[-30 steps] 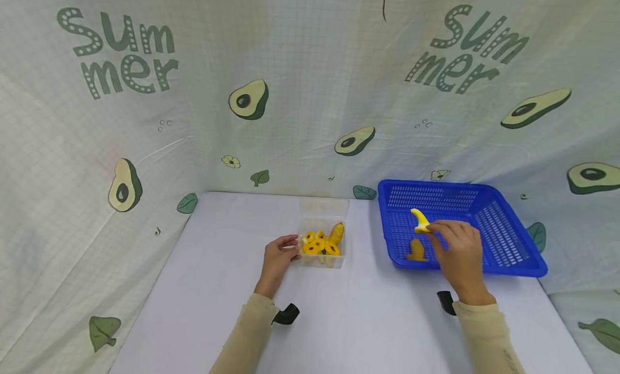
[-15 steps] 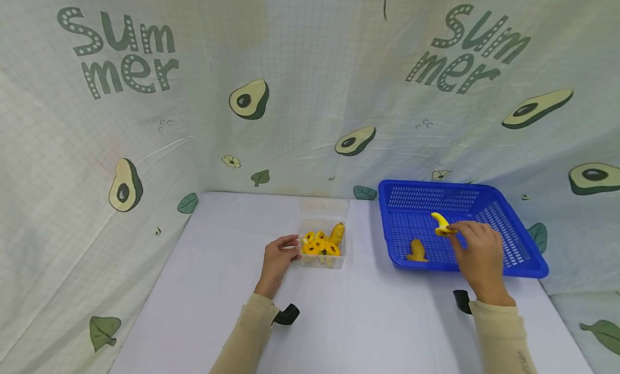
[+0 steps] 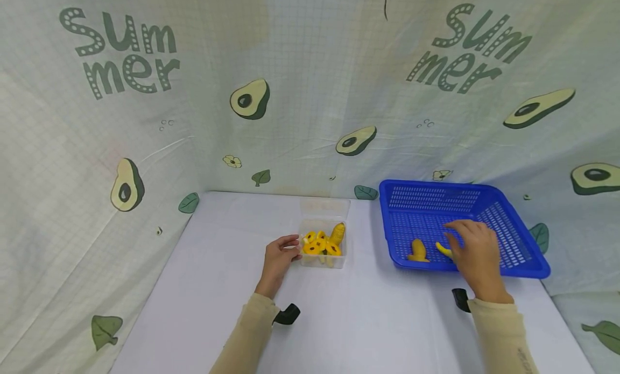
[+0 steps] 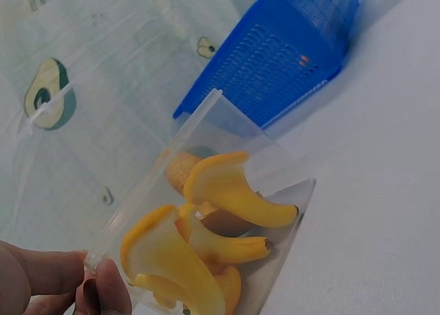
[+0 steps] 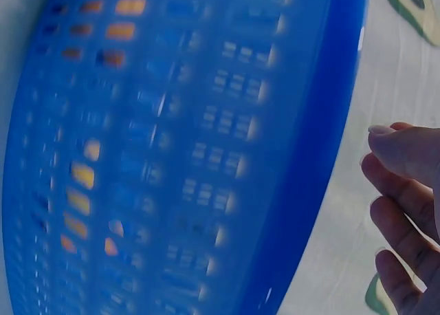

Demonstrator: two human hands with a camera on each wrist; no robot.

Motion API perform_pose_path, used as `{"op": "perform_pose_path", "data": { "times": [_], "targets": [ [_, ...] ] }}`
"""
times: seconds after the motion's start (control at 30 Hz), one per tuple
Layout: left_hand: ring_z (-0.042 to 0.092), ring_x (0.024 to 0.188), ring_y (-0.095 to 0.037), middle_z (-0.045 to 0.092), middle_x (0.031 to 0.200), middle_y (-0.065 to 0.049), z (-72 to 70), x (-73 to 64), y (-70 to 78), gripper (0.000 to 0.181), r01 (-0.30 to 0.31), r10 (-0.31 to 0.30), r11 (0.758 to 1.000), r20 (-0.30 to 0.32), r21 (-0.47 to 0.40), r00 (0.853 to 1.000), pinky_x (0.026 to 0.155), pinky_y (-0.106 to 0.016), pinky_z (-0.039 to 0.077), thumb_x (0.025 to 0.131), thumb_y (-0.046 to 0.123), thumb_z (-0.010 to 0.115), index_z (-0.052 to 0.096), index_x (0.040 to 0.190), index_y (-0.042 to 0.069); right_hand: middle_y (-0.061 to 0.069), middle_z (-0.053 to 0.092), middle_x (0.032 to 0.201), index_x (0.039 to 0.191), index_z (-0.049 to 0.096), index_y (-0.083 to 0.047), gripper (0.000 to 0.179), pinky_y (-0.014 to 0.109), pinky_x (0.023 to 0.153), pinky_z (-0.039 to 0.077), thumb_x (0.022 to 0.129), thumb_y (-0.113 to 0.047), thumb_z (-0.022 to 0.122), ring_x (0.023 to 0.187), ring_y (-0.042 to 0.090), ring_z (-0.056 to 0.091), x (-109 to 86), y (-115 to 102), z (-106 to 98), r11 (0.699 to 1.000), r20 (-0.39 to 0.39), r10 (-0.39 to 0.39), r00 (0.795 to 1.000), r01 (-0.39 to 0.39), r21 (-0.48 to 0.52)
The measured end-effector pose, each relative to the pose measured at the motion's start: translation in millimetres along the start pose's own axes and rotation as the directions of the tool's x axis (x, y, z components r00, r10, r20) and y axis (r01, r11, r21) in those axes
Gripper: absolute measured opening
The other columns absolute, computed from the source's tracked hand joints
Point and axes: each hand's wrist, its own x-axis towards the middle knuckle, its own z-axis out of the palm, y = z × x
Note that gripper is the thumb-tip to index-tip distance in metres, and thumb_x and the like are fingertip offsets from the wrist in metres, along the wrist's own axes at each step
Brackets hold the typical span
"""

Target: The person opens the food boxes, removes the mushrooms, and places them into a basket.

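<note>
My left hand pinches the left edge of a clear plastic box, its thumb and fingertips right at a small tab in the left wrist view. Inside lie several yellow banana-shaped toy pieces with flared ends, and a browner, bumpy piece at the right. My right hand hovers over the front of the blue basket, fingers apart and holding nothing. Just below it, one yellow banana-shaped piece lies in the basket, partly hidden by the hand. Left of that stands a duller yellow piece.
The box's clear lid is folded back behind it. A white table lies under everything, with a printed cloth hanging at the back and sides. Black camera mounts stick out at both wrists.
My right hand has moved right over the basket and let go of the yellow banana-shaped piece, which now lies in the basket. The left hand stays at the box.
</note>
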Motion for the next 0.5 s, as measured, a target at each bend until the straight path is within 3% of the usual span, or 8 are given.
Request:
{"op": "perform_pose_path", "data": {
  "times": [0.27, 0.5],
  "targets": [
    [0.064, 0.084, -0.016, 0.064, 0.119, -0.025, 0.4, 2.7, -1.0, 0.035, 0.002, -0.002, 1.000, 0.005, 0.020, 1.000, 0.074, -0.027, 0.065, 0.098, -0.009, 0.066, 0.063, 0.133, -0.014, 0.021, 0.073, 0.102, 0.101, 0.076, 0.003, 0.031, 0.063, 0.087, 0.049, 0.075, 0.017, 0.086, 0.098, 0.044, 0.063, 2.8, -25.3, 13.7, 0.991, 0.002, -0.107, 0.994, 0.106, 0.087],
    [0.065, 0.082, -0.015, 0.066, 0.114, -0.019, -0.6, 1.0, -1.6, 0.032, -0.014, 0.014, 1.000, -0.003, -0.005, 1.000, 0.073, -0.025, 0.064, 0.097, -0.009, 0.068, 0.068, 0.129, -0.009, 0.017, 0.073, 0.101, 0.099, 0.077, 0.001, 0.032, 0.058, 0.083, 0.053, 0.072, 0.015, 0.089, 0.095, 0.040, 0.064, 3.6, -53.2, 30.9, 0.970, 0.014, -0.205, 0.979, 0.202, 0.139]
  ]
}}
